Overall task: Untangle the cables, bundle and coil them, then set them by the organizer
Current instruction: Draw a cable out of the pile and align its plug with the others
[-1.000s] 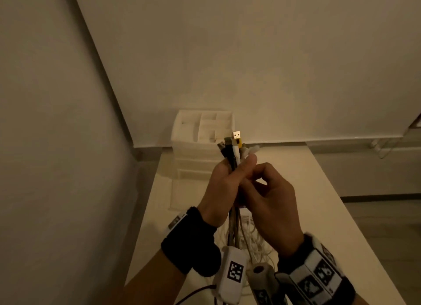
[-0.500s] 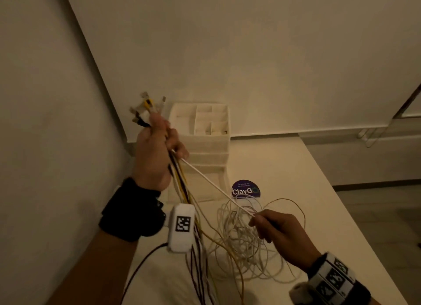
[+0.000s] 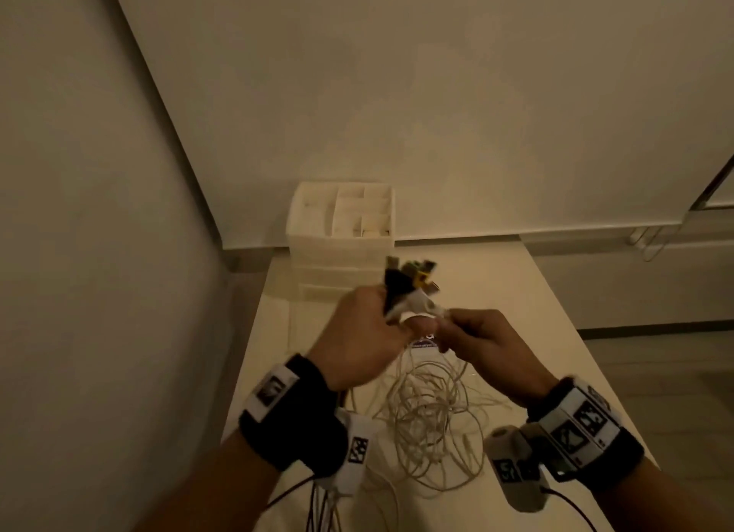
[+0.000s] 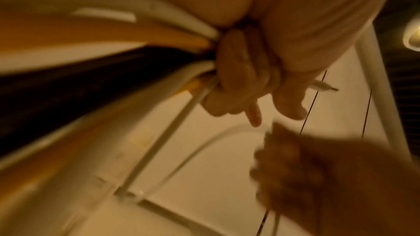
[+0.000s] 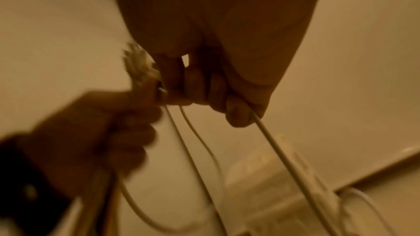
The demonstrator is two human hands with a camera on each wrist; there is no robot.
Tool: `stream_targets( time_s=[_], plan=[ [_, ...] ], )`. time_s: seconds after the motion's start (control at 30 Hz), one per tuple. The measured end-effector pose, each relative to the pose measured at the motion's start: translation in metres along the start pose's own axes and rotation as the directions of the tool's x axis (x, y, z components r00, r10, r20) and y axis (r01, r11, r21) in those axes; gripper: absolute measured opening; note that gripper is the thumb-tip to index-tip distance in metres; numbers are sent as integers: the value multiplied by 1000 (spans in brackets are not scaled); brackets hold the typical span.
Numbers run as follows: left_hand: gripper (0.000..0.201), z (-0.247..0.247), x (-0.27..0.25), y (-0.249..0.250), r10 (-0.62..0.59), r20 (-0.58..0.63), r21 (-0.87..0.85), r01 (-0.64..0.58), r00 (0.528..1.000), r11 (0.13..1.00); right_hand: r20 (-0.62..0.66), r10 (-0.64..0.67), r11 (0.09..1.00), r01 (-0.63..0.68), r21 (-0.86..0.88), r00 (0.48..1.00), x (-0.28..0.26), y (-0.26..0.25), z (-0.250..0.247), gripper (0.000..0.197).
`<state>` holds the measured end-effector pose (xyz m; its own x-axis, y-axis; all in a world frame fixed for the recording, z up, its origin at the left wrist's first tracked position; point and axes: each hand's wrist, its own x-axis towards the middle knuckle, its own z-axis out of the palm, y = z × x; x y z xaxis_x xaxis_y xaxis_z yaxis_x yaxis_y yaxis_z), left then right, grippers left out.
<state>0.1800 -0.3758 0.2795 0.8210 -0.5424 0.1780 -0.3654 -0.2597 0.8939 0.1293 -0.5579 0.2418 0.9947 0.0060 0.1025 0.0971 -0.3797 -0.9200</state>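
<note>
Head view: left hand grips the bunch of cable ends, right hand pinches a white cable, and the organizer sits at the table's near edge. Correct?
Not quite. In the head view the organizer stands at the table's far edge, against the wall. The left hand does grip the cable ends, and the right hand pinches a white cable.

Dim, warm yellowish light fills all three views, with no lamp visible in the head view. That view bends straight wall lines near its edges. The left hand (image 3: pixel 359 329) and the plug ends (image 3: pixel 411 279) above it smear with motion blur. Both wrist views are grainy and soft; beside the left hand's fingers (image 4: pixel 236 78) the cables (image 4: pixel 102 30) streak.
</note>
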Motion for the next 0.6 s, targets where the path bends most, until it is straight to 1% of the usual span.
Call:
stream_targets(
  time_s=[0.07,0.13,0.2,0.27,0.33,0.4,0.47,0.53,0.57,0.6],
  plan=[
    [6,18,5,-10,12,-17,63,-11,1000,998,37,-17,990,11,141,999,5,-20,-7,35],
    [12,25,8,-12,36,-81,71,-30,996,997,49,-32,980,21,199,998,5,-30,-16,38],
    [24,26,9,-2,74,-177,112,-55,981,992,59,-40,980,28,199,997,1,-29,-23,38],
    [27,19,11,12,75,-283,100,-48,956,994,58,-39,985,29,172,998,-2,-20,-24,41],
    [22,2,13,20,75,-411,25,-71,909,997,44,-31,982,22,186,999,-6,-3,-23,41],
    [16,-19,15,23,37,-524,-86,-96,851,992,23,-22,982,18,190,999,-9,20,-22,40],
    [22,-43,15,24,13,-618,-116,-107,786,987,-11,-12,989,14,149,1000,-14,45,-23,39],
    [29,-67,10,25,-13,-712,-179,-163,702,970,-50,13,995,-8,98,999,-21,67,-24,38],
    [30,-78,6,24,-21,-735,-206,-193,678,959,-73,35,996,-28,89,997,-25,77,-25,39],
    [30,-88,3,21,-16,-748,-209,-212,663,955,-96,58,995,-50,83,994,-30,85,-26,42]
  ],
)
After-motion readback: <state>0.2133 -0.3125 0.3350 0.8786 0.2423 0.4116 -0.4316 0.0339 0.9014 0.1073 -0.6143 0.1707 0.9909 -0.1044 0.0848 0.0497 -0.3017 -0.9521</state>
